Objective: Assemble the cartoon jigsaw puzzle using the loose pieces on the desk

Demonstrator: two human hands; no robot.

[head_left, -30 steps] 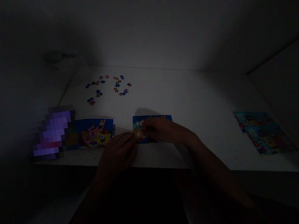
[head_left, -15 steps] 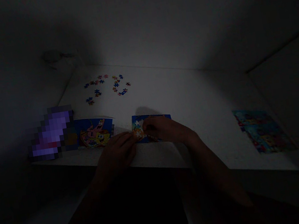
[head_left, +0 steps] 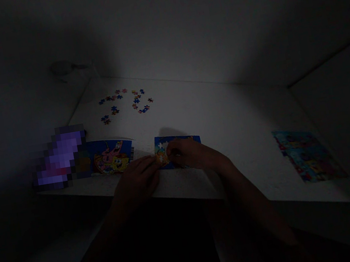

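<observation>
Dim room, white table [head_left: 225, 114]. Puzzle [head_left: 162, 159] sits under my right hand [head_left: 189, 152], fingers curled, can't tell if gripping; left hand [head_left: 137, 176] at puzzle's edge, fingers together. Likely mid-fit; next needs alignment.

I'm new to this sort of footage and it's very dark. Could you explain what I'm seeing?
There is no machine: these are a person's bare hands, filmed by a camera worn on the head, looking forward and down. The left hand's fingertips are at the left edge of a small jigsaw; the right hand bends over it. It's too dark to tell whether either holds a piece. The white table also bears loose pieces, a cartoon picture, a pixelated purple object and, far right, a colourful sheet.
</observation>
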